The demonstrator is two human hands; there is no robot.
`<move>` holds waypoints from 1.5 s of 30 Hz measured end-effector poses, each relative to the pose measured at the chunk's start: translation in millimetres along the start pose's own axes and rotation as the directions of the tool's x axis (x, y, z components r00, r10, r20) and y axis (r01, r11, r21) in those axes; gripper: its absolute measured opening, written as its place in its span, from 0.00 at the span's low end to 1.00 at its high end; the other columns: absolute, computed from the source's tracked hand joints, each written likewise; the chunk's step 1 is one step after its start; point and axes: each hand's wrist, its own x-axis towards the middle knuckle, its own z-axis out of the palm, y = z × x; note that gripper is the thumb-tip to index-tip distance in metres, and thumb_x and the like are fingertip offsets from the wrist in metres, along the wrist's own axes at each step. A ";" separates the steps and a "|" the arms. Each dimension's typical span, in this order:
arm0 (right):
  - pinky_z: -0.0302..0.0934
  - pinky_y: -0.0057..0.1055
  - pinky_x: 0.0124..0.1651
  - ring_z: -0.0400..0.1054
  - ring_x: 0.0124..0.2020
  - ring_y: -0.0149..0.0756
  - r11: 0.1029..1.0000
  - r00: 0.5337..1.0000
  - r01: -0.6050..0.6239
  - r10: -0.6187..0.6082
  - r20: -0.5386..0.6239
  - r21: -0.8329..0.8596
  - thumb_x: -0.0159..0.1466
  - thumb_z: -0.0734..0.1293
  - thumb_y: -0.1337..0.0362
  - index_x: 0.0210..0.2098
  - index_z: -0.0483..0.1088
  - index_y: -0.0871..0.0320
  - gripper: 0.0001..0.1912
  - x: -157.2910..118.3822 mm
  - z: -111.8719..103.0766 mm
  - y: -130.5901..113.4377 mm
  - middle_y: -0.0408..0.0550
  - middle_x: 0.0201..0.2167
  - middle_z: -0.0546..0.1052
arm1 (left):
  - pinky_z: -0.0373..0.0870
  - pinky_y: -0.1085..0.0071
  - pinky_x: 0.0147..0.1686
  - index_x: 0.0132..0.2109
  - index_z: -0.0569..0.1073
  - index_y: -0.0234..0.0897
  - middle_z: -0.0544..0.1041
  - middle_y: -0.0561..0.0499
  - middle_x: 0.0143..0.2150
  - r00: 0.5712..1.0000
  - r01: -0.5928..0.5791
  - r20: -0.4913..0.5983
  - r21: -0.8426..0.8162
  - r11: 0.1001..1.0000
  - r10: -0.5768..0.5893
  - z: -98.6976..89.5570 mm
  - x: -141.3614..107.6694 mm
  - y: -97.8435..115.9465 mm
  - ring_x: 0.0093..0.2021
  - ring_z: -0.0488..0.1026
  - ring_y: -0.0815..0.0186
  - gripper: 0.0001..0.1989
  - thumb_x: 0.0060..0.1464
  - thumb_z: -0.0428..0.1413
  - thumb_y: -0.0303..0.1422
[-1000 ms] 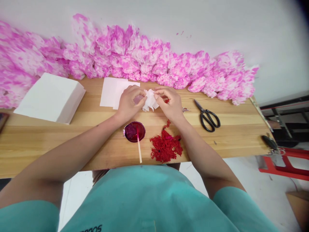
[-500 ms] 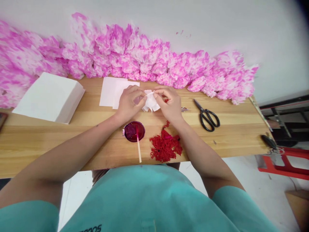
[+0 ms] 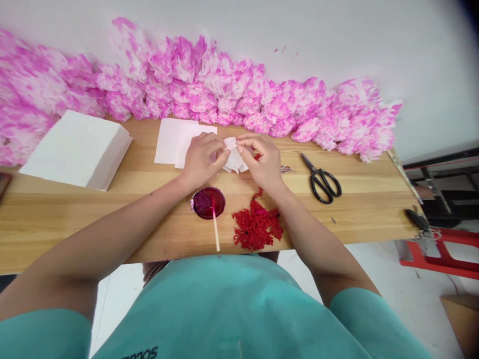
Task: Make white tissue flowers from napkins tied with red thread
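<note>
Between my hands is a crumpled piece of white tissue paper (image 3: 234, 160), gathered into folds. My left hand (image 3: 204, 155) pinches its left edge between thumb and fingertips. On the other side my right hand (image 3: 262, 155) grips the paper with closed fingertips. Flat white sheets (image 3: 168, 142) lie just behind my left hand. In front of my hands a dish of dark magenta liquid (image 3: 204, 204) holds a pale stick (image 3: 216, 232) whose upper end is stained pink. A heap of red yarn (image 3: 257, 228) lies near my right forearm, one strand running under my right hand.
A thick stack of white paper (image 3: 71, 149) stands at the left. Black-handled scissors (image 3: 321, 180) lie to the right. Pink and white paper flowers (image 3: 224, 89) line the wall. A black-handled tool (image 3: 416, 219) sits by the table's right end, near a red plastic stool (image 3: 445, 252).
The upper edge of the tissue paper, drawn taut between my fingertips before, now stands up in a loose fold. Both hands have stayed almost in place.
</note>
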 end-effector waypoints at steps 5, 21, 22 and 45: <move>0.63 0.40 0.52 0.71 0.45 0.38 1.000 1.000 -0.009 0.009 -0.002 -0.012 0.64 0.67 0.62 0.34 0.74 0.54 0.04 1.5 -2.8 0.1 0.46 0.40 0.79 | 0.64 0.60 0.43 0.30 0.72 0.37 0.76 0.47 0.35 1.000 -0.012 0.008 -0.022 1.000 0.013 -0.2 -0.7 0.1 0.38 0.71 0.60 0.14 0.60 0.53 0.40; 0.60 0.32 0.38 0.67 0.34 0.34 0.970 0.960 -0.230 0.239 -0.145 0.075 0.66 0.61 0.47 0.31 0.70 0.55 0.19 2.8 -14.7 -13.0 0.43 0.28 0.73 | 0.67 0.64 0.44 0.30 0.72 0.37 0.77 0.48 0.36 0.991 0.085 -0.094 -0.105 0.991 -0.095 -0.2 -0.7 -3.6 0.40 0.72 0.62 0.11 0.58 0.54 0.36; 0.59 0.32 0.36 0.66 0.31 0.33 0.970 0.962 -0.240 0.242 -0.126 0.033 0.67 0.60 0.47 0.28 0.70 0.55 0.21 2.3 -16.8 -18.0 0.43 0.25 0.71 | 0.66 0.64 0.44 0.30 0.72 0.37 0.76 0.48 0.36 0.990 0.086 -0.102 -0.108 0.990 -0.097 -0.4 -0.6 -3.7 0.40 0.71 0.62 0.10 0.58 0.54 0.36; 0.48 0.28 0.29 0.55 0.23 0.28 0.932 0.929 -0.360 0.355 0.106 0.036 0.62 0.64 0.57 0.23 0.67 0.58 0.15 -0.1 -5.1 -3.9 0.39 0.19 0.63 | 0.63 0.68 0.34 0.28 0.72 0.36 0.71 0.51 0.25 0.991 -0.124 -0.054 -0.077 0.989 0.120 -10.1 -4.4 10.9 0.29 0.67 0.67 0.17 0.62 0.50 0.40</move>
